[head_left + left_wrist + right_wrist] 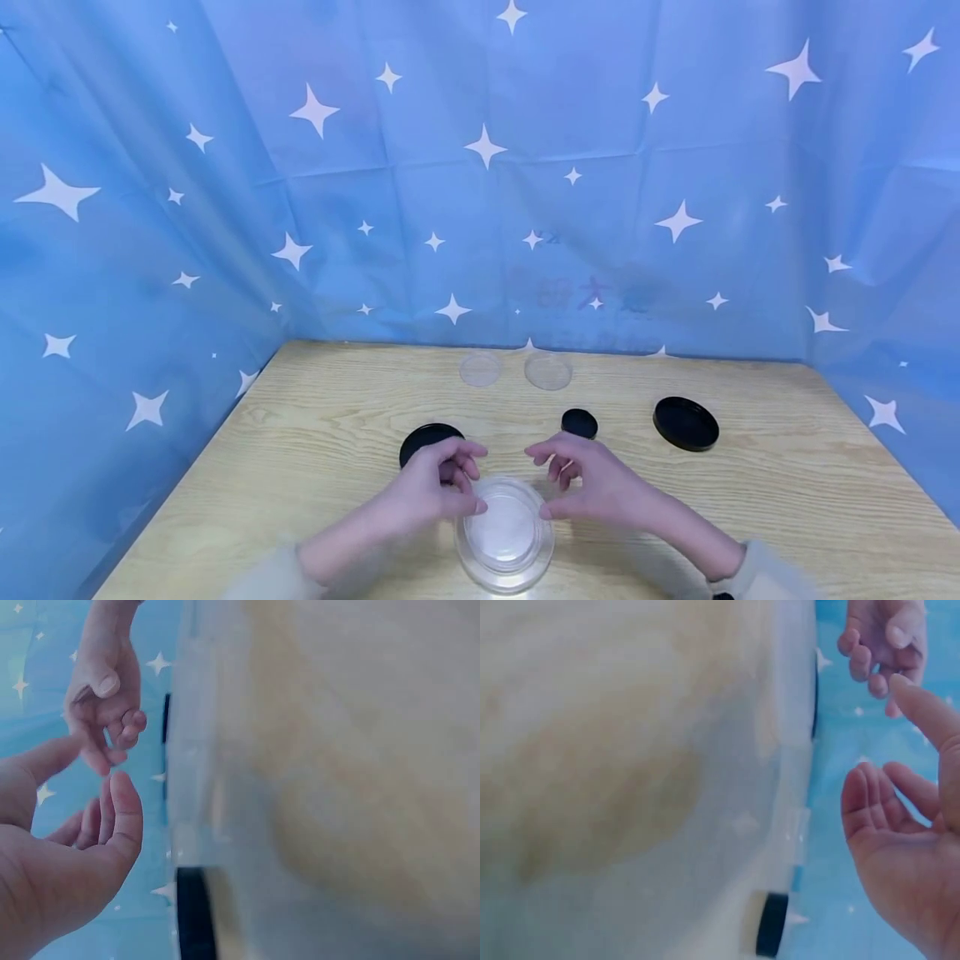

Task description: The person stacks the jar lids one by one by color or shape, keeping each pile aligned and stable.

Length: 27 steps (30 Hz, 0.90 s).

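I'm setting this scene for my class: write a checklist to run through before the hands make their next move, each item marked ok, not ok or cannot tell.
1. Both hands free: ok; left hand and right hand hold nothing.
2. Clear container between the hands: ok, in the head view.
3. Thumbs clear of the container: cannot tell; they overlap its edge in the head view.
4. Left black lid fully visible: not ok; the left hand hides part of it.
5. Right black lid away from both hands: ok.
6. Both clear discs apart: ok, side by side at the back.
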Motion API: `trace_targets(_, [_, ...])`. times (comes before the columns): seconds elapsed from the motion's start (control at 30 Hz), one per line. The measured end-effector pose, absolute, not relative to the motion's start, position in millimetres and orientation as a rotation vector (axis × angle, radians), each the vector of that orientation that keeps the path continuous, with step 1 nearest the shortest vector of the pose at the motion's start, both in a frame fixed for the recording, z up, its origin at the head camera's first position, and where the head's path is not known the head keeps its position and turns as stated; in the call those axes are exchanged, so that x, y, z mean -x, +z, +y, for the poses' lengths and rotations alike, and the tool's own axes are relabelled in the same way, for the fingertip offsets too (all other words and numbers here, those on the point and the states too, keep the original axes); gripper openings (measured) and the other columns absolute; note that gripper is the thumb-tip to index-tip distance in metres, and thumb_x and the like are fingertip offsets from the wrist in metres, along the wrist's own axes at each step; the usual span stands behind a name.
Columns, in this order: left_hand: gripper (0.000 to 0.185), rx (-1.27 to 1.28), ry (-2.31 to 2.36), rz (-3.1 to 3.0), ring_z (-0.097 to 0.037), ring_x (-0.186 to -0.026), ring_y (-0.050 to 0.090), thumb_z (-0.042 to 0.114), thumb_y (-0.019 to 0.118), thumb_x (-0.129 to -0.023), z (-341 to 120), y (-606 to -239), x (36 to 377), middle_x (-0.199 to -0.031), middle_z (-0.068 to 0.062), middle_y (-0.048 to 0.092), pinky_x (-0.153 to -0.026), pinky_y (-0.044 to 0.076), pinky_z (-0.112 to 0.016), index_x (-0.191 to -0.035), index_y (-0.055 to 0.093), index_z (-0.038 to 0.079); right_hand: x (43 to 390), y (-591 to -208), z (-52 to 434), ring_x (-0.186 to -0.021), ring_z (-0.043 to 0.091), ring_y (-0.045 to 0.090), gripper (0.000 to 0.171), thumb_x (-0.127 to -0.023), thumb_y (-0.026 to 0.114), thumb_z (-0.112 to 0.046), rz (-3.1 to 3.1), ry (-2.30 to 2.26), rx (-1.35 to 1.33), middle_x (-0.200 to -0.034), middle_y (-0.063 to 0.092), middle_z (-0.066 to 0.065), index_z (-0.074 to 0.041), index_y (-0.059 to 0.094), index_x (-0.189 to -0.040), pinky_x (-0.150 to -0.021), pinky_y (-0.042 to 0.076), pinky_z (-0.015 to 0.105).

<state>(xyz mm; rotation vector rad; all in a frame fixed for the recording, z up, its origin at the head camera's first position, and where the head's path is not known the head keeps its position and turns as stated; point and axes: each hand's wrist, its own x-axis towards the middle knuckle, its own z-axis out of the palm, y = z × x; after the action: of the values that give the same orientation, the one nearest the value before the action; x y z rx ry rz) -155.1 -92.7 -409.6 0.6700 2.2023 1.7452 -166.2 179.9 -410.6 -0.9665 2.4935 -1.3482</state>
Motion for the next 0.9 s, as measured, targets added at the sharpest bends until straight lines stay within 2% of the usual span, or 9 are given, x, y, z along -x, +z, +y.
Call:
trace_targets(0.13, [0.052,-0.689,1.728,2.259,-0.017,-0.076,0.059,0.008,0.080,-0.074,-84,-399,177,-0.093,-0.010,0.059,-0.067,0.052,-0.027,-0.121,0.057,0.005,181,-404,190,-0.082,0.028,0.058,0.061,-0.073,0.083,-0.023,2.534,-1.396,0.947,-0.102,0.057,0.010,-0.007,0.057,-0.126,-0.068,0.053,0.030])
trace_targets(0.27, [0.050,-0.649,1.801,2.222,-0.022,-0.072,0.059,0.015,0.077,-0.079,-72,-389,202,-0.093,-0.010,0.060,-0.062,0.053,-0.036,-0.124,0.056,0.007,204,-394,199,-0.080,0.024,0.057,0.064,-0.074,0.082,-0.027,2.576,-1.424,0.802,-0.098,0.057,0.010,-0.007,0.056,-0.128,-0.066,0.051,0.028])
trace_targets(0.4, [0.051,-0.632,1.852,2.196,-0.025,-0.070,0.059,0.018,0.075,-0.081,-59,-384,228,-0.092,-0.010,0.060,-0.057,0.051,-0.035,-0.126,0.054,0.007,231,-387,210,-0.081,0.022,0.057,0.064,-0.075,0.081,-0.032,2.657,-1.422,0.677,-0.097,0.057,0.010,-0.010,0.056,-0.129,-0.067,0.051,0.030])
trace_targets(0.6, [0.055,-0.586,1.790,2.259,-0.030,-0.077,0.060,0.021,0.075,-0.083,-45,-387,263,-0.093,-0.009,0.060,-0.062,0.053,-0.042,-0.130,0.051,0.007,264,-386,228,-0.089,0.023,0.055,0.063,-0.080,0.076,-0.036,2.740,-1.391,0.525,-0.104,0.058,0.014,-0.011,0.052,-0.132,-0.072,0.048,0.035])
trace_targets(0.73, [0.054,-0.473,1.823,2.227,-0.034,-0.087,0.060,0.023,0.075,-0.083,-35,-393,282,-0.097,-0.009,0.059,-0.068,0.055,-0.039,-0.130,0.053,0.008,280,-390,236,-0.092,0.024,0.053,0.066,-0.080,0.075,-0.041,2.746,-1.399,0.452,-0.107,0.056,0.014,-0.011,0.051,-0.133,-0.073,0.048,0.036])
trace_targets(0.9, [0.056,-0.343,1.921,2.153,-0.034,-0.094,0.060,0.024,0.076,-0.082,-24,-402,302,-0.105,-0.011,0.057,-0.076,0.054,-0.040,-0.130,0.053,0.009,293,-396,240,-0.094,0.025,0.051,0.061,-0.083,0.073,-0.032,2.736,-1.413,0.374,-0.110,0.056,0.013,-0.011,0.049,-0.136,-0.074,0.047,0.037])
